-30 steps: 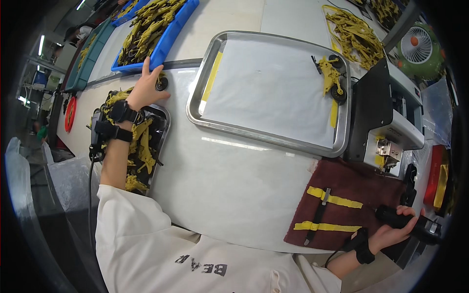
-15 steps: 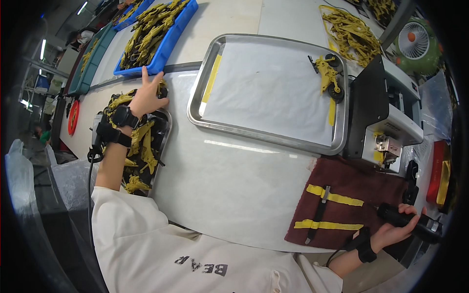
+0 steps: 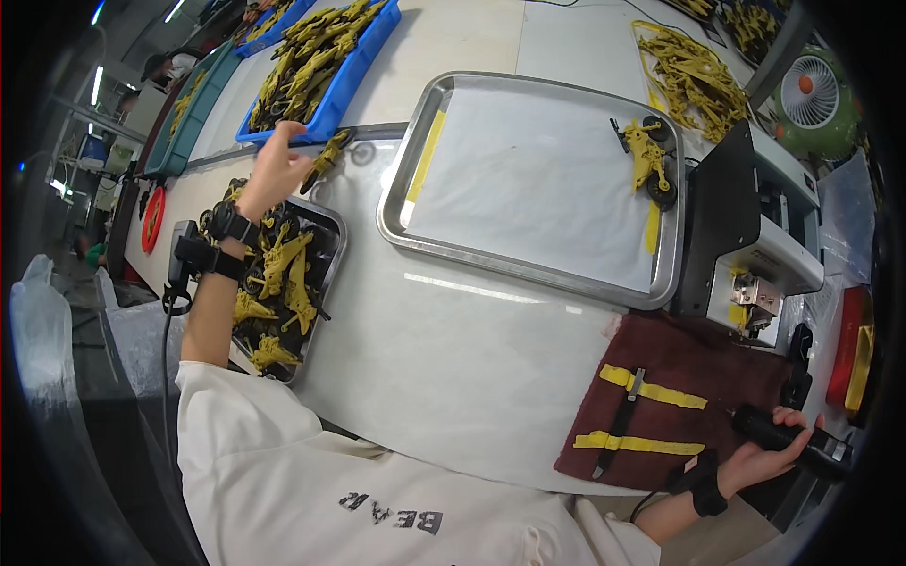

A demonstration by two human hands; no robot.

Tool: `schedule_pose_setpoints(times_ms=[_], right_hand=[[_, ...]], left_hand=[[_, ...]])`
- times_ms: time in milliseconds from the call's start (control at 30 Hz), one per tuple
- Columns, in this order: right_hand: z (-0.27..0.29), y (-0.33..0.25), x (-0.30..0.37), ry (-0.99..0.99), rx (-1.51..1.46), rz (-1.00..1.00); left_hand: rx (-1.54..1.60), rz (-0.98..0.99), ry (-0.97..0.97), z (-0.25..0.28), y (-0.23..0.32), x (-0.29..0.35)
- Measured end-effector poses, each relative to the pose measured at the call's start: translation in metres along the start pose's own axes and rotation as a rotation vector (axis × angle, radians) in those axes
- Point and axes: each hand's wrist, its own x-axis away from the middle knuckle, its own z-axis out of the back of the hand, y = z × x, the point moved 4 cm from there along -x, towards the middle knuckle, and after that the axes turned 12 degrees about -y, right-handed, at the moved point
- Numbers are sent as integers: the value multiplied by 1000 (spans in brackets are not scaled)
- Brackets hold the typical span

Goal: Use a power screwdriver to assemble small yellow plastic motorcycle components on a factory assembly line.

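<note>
My left hand [image 3: 274,174] is raised over the far end of a metal tray [image 3: 339,247] heaped with yellow and black toy motorcycles [image 3: 280,264]. Its fingers pinch one toy motorcycle [image 3: 327,162], tilted, just right of the hand; the gripped end is partly hidden. At the lower right my right hand [image 3: 760,459] is wrapped round a black electric screwdriver [image 3: 766,430]. The tool's tip points left over a dark red cloth [image 3: 651,344]. A single toy motorcycle [image 3: 646,160] lies at the right side of a large paper-lined metal tray [image 3: 528,265].
A blue bin [image 3: 354,80] full of yellow and black parts stands beyond my left hand, with a teal bin [image 3: 193,113] beside it. A black and white machine [image 3: 755,226] borders the large tray's right side. Yellow parts [image 3: 694,75] and a green fan [image 3: 810,99] are behind.
My left hand has closed on a toy motorcycle and lifted it from the heap in the small tray. The right hand keeps its hold on the screwdriver. The view has shifted slightly.
</note>
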Motion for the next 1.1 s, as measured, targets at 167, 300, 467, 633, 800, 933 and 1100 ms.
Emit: schedule_pose_setpoints(times_ms=[167, 300, 467, 633, 800, 933, 1100], right_hand=[[-8, -3, 2, 1, 6, 0], [-7, -2, 1, 4, 1, -1], [-4, 0, 1, -7, 10, -2], [-3, 2, 0, 21, -3, -16], [-4, 1, -1, 2, -39, -20], [-3, 2, -1, 19, -45, -24], [1, 2, -1, 22, -55, -20]], left_hand=[[-428, -50, -59, -44, -22, -4], [-328, 157, -145, -41, -6, -17], [518, 53, -118, -10, 56, 5], [782, -52, -182, 0, 112, 30], [839, -110, -206, 3, 119, 51], [885, -117, -214, 7, 129, 59], [879, -144, -253, 4, 132, 65]])
